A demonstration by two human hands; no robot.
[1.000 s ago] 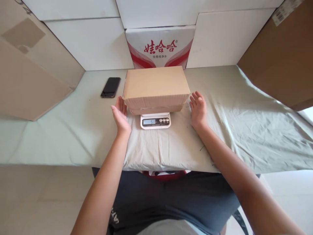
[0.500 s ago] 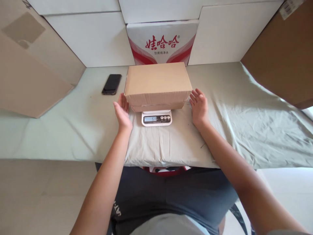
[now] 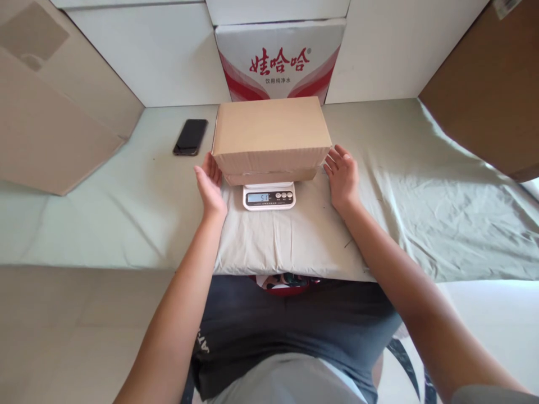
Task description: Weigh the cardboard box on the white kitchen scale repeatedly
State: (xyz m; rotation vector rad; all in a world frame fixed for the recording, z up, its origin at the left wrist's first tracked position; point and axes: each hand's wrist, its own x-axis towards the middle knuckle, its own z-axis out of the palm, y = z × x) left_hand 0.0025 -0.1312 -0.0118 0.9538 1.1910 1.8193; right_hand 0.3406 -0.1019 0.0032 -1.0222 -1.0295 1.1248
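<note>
A brown cardboard box (image 3: 272,129) rests on a small white kitchen scale (image 3: 269,206), covering the weighing platform. The scale's lit display seems to read 51, with several round buttons beside it. At the box's left side is my left hand (image 3: 210,182), open with the thumb apart and the fingers partly behind the box edge. My right hand (image 3: 343,174) is open at the right side, fingers loosely spread by the front corner. Whether either hand touches the cardboard, I cannot tell.
A black phone (image 3: 190,137) lies left of the box on the pale green cloth (image 3: 379,146). Behind stands a white and red carton (image 3: 280,62) against white panels. Large cardboard pieces flank the table, one at left (image 3: 63,118) and one at right (image 3: 488,84).
The whole view has shifted slightly, so everything sits a little higher in the picture. Both hands stay open beside the box, and the display reading looks the same.
</note>
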